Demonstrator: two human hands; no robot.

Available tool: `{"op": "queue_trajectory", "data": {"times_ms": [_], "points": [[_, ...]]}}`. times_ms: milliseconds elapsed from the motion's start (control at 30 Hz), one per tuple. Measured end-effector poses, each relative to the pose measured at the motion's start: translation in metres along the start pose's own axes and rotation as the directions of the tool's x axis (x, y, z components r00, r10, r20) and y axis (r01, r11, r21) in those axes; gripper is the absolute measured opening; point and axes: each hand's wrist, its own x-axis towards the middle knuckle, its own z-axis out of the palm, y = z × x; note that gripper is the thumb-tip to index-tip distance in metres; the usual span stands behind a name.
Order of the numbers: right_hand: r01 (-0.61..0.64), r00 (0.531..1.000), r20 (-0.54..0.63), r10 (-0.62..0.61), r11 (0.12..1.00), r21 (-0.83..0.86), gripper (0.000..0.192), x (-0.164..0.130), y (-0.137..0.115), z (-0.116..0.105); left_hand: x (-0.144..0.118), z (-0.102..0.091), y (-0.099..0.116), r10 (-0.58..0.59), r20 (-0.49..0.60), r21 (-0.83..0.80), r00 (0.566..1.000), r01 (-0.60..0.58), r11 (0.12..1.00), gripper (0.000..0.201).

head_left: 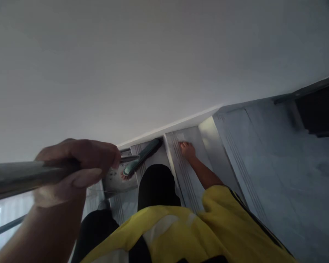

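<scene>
My left hand point(78, 160) is wrapped round the metal handle point(22, 179) of a broom. The broom's green head point(145, 157), with reddish-brown bristles along its edge, lies slantwise over the lower stairs ahead of my knee. Lower down, my right hand point(188, 150) rests on a grey stair tread point(192, 171) close to the wall. Its fingers are bent and closed against the surface. Whatever they hold, if anything, is too small to make out. A pale patch point(180, 137) shows on the tread just beside the fingertips.
A plain pale wall point(164, 65) runs along the stairs. To the right is a wide grey tiled landing point(296, 168) with a dark object point(320, 109) at its far edge. Lower steps drop away to the left, with a rail point(7, 227) at lower left.
</scene>
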Motion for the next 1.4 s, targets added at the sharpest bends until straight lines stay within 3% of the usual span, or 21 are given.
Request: {"op": "queue_trajectory", "data": {"times_ms": [67,133,200,300,367,433,467,533,567,633,667,767,833,1000,1067,1167,1233,1400], "points": [[-0.012,1.000,0.011,0.011,1.000,0.028,0.038,0.029,0.001,-0.012,-0.001,0.008,-0.003,0.004,-0.061,-0.012,0.998,-0.004,1.000,0.010],[-0.040,0.999,0.034,0.038,0.998,0.045,0.039,0.038,-0.001,-0.019,0.001,0.020,-0.004,-0.001,-0.183,-0.028,0.983,-0.005,1.000,0.017],[-0.058,0.998,0.038,0.056,0.997,0.048,0.039,0.018,-0.003,-0.016,0.004,0.031,-0.004,-0.020,-0.322,-0.042,0.946,0.007,0.999,0.029],[-0.027,1.000,0.006,0.027,0.998,0.053,0.036,-0.035,-0.001,0.000,0.010,0.036,-0.001,-0.027,-0.389,-0.047,0.921,0.010,0.999,0.037],[-0.015,1.000,0.003,0.014,0.998,0.057,0.035,-0.048,0.004,0.009,0.013,0.030,0.000,-0.028,-0.388,-0.037,0.921,0.015,0.999,0.035],[-0.025,1.000,0.001,0.025,0.998,0.057,0.035,-0.026,0.010,0.007,0.013,0.020,0.001,-0.029,-0.353,-0.023,0.935,0.022,0.999,0.030],[-0.033,0.999,0.001,0.033,0.998,0.057,0.036,-0.005,0.012,0.003,0.012,0.015,0.001,-0.024,-0.297,-0.016,0.954,0.020,1.000,0.025],[-0.034,0.999,-0.001,0.035,0.998,0.056,0.037,0.037,0.013,-0.009,0.008,0.005,0.001,0.013,-0.077,-0.021,0.997,-0.014,1.000,0.015],[-0.034,0.999,0.000,0.034,0.998,0.055,0.037,0.051,0.013,-0.014,0.007,0.002,0.001,0.034,0.040,-0.031,0.999,-0.033,0.999,0.014],[-0.033,0.999,0.007,0.033,0.998,0.052,0.036,0.051,0.012,-0.017,0.005,-0.003,0.000,0.075,0.178,-0.061,0.981,-0.065,0.996,0.018],[-0.024,1.000,0.008,0.024,0.998,0.053,0.034,0.038,0.012,-0.015,0.004,-0.003,0.000,0.082,0.183,-0.067,0.980,-0.071,0.995,0.018],[0.031,1.000,0.001,-0.031,0.998,0.060,0.033,-0.016,0.013,-0.002,0.004,-0.001,0.002,0.061,0.107,-0.056,0.992,-0.055,0.997,0.014],[0.018,1.000,-0.003,-0.018,0.998,0.054,0.035,-0.023,0.013,0.001,0.004,0.002,0.004,0.036,0.088,-0.032,0.995,-0.033,0.999,0.014],[-0.017,0.999,0.033,0.016,0.999,0.031,0.034,0.056,0.009,-0.026,0.000,0.010,0.010,-0.112,-0.123,0.064,0.986,0.120,0.991,0.028],[0.007,0.999,0.051,-0.008,1.000,0.031,0.032,0.056,0.009,-0.027,0.000,0.011,0.011,-0.101,-0.104,0.058,0.989,0.108,0.992,0.027],[0.026,0.998,0.058,-0.029,0.999,0.038,0.033,0.014,0.011,-0.014,0.003,0.013,0.011,-0.069,-0.056,0.076,0.996,0.073,0.994,0.025],[0.008,0.999,0.051,-0.011,0.999,0.043,0.038,0.002,0.011,-0.009,0.005,0.020,0.008,-0.087,-0.106,0.098,0.991,0.098,0.990,0.023],[-0.044,0.999,0.030,0.043,0.998,0.045,0.037,0.062,0.010,-0.027,0.005,0.050,-0.004,-0.145,-0.257,0.073,0.956,0.168,0.983,0.031]]}}
